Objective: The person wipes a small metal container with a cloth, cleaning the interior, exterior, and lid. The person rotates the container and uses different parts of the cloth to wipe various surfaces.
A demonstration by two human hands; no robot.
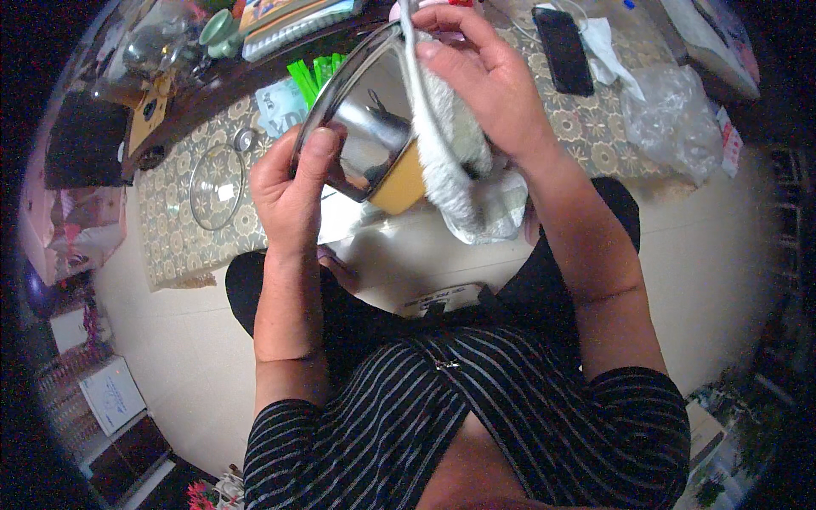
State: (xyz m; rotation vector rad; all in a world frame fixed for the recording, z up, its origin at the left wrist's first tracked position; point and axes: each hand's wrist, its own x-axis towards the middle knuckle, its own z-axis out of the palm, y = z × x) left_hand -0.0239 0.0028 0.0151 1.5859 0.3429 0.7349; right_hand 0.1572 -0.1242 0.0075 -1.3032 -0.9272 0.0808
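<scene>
Above the near edge of the table, a pot (370, 127) with a shiny steel inside and a yellow outside is tipped on its side, its mouth toward the left. My left hand (293, 183) grips the rim on the left, thumb over the edge. A white fluffy cloth (450, 140) drapes over the pot's right side and hangs down below it. My right hand (493, 81) pinches this cloth near the top of the rim, fingers closed. Left of the pot, a clear glass lid (217, 191) lies on the table.
A patterned tablecloth (586, 127) covers the table. On the right lie a black phone (563, 51), a white tissue (605, 55) and a crumpled clear plastic bag (676, 119). Behind the pot are bright green strips (304, 81). A green cup (221, 36) stands at the far left.
</scene>
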